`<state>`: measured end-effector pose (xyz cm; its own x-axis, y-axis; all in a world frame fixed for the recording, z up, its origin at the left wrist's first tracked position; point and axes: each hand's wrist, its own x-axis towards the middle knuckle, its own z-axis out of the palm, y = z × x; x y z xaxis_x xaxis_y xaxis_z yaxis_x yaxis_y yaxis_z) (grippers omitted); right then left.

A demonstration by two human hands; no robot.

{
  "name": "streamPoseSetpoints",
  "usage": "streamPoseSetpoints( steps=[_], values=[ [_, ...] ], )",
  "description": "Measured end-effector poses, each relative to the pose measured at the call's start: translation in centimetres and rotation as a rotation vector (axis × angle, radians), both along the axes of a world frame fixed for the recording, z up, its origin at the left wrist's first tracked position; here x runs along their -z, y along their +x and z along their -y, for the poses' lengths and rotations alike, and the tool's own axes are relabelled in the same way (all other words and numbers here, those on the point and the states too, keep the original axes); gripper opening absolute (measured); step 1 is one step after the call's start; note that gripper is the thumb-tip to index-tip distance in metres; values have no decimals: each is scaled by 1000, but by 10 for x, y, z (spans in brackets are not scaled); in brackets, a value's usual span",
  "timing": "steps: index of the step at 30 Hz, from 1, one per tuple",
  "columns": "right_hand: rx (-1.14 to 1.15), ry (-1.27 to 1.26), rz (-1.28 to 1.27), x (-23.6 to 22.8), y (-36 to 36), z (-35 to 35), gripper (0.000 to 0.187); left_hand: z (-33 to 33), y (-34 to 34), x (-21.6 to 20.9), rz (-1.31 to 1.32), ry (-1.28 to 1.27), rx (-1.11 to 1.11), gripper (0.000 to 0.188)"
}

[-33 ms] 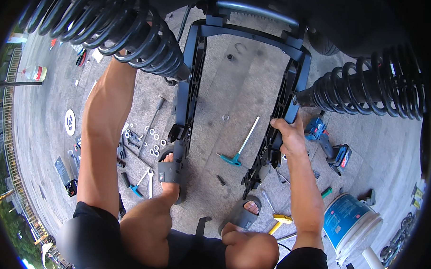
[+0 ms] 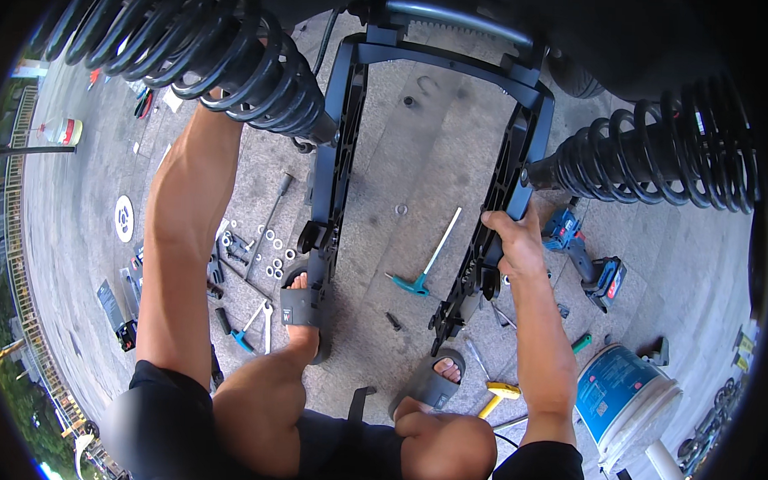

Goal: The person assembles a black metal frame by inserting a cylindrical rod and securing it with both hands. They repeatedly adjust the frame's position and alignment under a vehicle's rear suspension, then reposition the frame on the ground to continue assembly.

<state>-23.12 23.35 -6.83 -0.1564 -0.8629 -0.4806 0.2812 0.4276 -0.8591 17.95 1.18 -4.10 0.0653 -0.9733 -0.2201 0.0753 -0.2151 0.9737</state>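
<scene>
Matte-black U-shaped frame (image 2: 445,63), slotted sides; right hand (image 2: 519,241) grips its three-o'clock rail; left hand hidden behind ten-o'clock spring (image 2: 238,70), fingers cannot be told

Left hand hidden behind coil spring (image 2: 225,61); spring's top cut off

1. Left sleeve (image 2: 174,395) and right sleeve (image 2: 549,467): black, short.
2. Right hand (image 2: 520,245): bare.
3. Shorts (image 2: 343,446): dark.
4. Left slide sandal (image 2: 306,302) and right slide sandal (image 2: 432,386): dark grey, open-toed, broad-strapped, bearing small pale markings (image 2: 287,315).
</scene>
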Motion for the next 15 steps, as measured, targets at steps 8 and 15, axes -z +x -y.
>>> streamPoseSetpoints(
  steps=[8,15],
  values=[
    [-12,0,-15,-4,2,3,54,-1,1,-1,8,-6,-3,28],
    [-1,-7,-17,-4,9,5,52,4,1,-1,0,-23,5,27]
  ],
)
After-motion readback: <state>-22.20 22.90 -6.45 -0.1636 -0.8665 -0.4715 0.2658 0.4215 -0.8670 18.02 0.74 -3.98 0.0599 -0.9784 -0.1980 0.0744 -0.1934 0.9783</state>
